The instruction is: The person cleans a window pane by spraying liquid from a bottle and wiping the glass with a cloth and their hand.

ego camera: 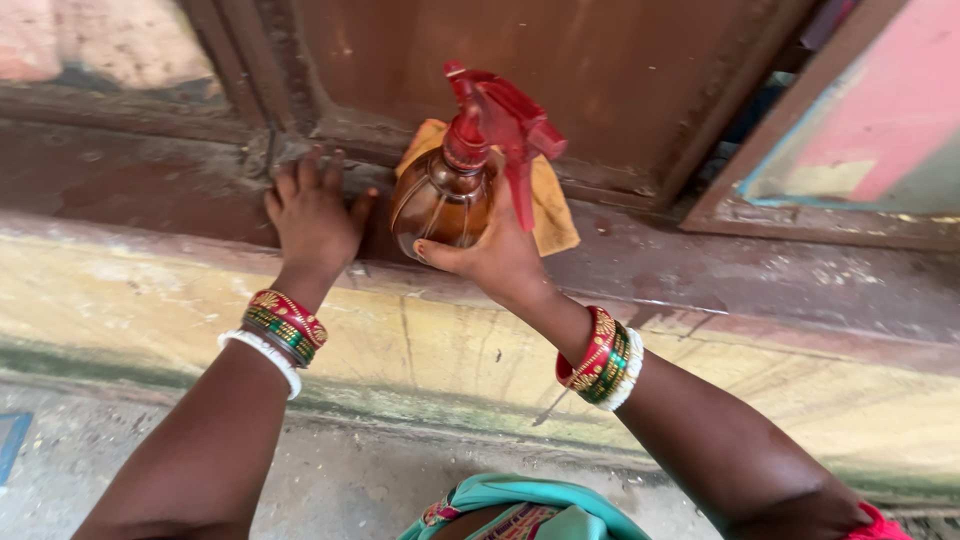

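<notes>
A fold of teal cloth point(520, 505) with a patterned edge lay nearest the camera, at the bottom of the view, with a scrap of red fabric point(880, 525) at the lower right corner. Both forearms reached forward from there, each wrist stacked with red, green and gold bangles point(285, 325) and a white one. The right hand point(505, 255) was wrapped around a round amber spray bottle point(440, 200) with a red trigger head point(500, 125), holding it upright above the brown sill point(700, 270), the thumb lying across the bottle's lower side. No label showed on the bottle. A yellow cloth point(550, 205) sat behind the bottle and the hand; whether the fingers also pinched it could not be told. The left hand point(312, 215) rested flat and released, fingers spread, on the dusty ledge at the foot of the rusty brown door point(600, 70). Below the sill ran a worn yellow step point(150, 300). A pink and pale blue painted panel point(880, 120) stood at the right.
</notes>
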